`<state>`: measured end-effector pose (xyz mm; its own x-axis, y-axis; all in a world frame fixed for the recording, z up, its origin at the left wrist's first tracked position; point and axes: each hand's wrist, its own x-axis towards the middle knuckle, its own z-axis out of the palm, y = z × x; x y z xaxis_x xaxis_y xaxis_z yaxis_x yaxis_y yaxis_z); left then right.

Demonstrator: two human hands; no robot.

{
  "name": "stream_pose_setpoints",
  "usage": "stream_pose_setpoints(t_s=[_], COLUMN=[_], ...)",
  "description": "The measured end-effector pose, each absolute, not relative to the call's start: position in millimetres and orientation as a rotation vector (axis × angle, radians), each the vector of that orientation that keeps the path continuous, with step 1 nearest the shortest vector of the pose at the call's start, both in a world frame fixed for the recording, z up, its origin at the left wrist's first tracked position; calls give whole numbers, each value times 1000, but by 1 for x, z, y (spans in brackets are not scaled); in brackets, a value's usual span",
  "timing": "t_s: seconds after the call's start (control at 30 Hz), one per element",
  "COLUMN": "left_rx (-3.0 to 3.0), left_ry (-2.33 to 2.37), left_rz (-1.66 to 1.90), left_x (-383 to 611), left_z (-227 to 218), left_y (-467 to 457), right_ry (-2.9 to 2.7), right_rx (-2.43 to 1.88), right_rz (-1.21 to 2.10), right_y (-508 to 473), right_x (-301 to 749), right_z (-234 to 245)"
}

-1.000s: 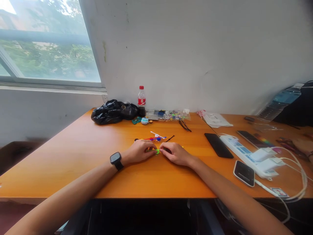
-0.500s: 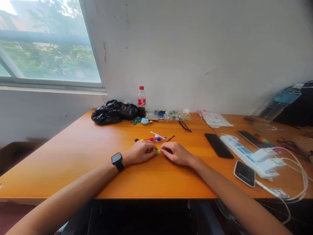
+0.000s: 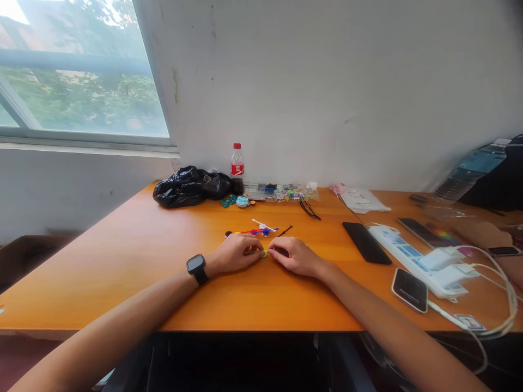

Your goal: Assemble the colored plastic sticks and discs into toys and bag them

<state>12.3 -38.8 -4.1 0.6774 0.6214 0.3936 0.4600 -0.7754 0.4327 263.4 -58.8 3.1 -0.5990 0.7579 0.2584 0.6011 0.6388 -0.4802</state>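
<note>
My left hand, with a black watch on the wrist, and my right hand rest close together on the orange table. Both pinch a small green piece that shows between the fingertips; the rest of it is hidden by the fingers. Just behind the hands lie several small coloured plastic pieces, red, blue, white and black.
At the back stand a red-capped bottle, a black plastic bag and a clear tray of small parts. To the right lie phones, a white power strip with cables, and another person's hand.
My hands have hardly moved. At the right edge the other person's hand has come further into view.
</note>
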Motion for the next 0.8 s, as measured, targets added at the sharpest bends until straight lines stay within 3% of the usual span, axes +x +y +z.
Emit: stream_pose_setpoints(t_s=[0.8], left_rx=[2483], left_ry=[876], left_rz=[724], left_x=[9], left_z=[-2], left_y=[-38], right_ry=[-2330], right_rx=[-971], right_rz=[553], right_y=[-57], right_x=[262], right_z=[-5])
